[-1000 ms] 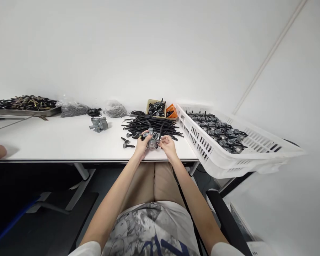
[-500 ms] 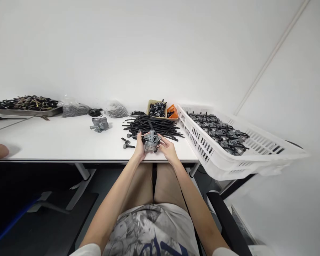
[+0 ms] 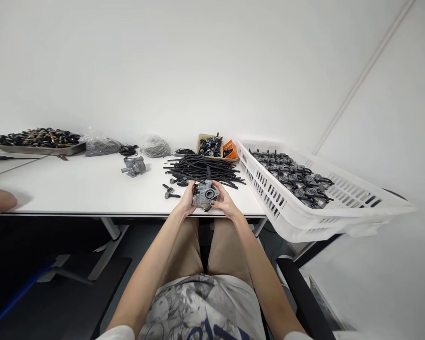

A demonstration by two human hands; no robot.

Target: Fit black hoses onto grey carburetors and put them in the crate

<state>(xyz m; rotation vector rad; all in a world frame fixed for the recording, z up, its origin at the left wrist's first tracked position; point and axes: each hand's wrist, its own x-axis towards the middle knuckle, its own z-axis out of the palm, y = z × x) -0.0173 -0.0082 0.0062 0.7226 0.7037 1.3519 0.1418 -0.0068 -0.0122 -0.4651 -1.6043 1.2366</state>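
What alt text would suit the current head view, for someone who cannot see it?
A person's left hand and right hand hold a gray metal part near the front edge of a white table. Just beyond lies a pile of black tubes; a white slotted basket of similar-looking parts stands to the right, and another metal part rests to the left.

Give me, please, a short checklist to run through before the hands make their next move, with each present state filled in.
1. Grip: ok; left hand and right hand both hold the metal part.
2. Black hose upright at the part's top: ok.
3. Hose firmly seated: cannot tell; too small to see.
4. Space beside the left hand free of loose pieces: not ok; small black-and-grey pieces lie nearby.
5. Other person's arm apart from these hands: ok; it is at the far left.
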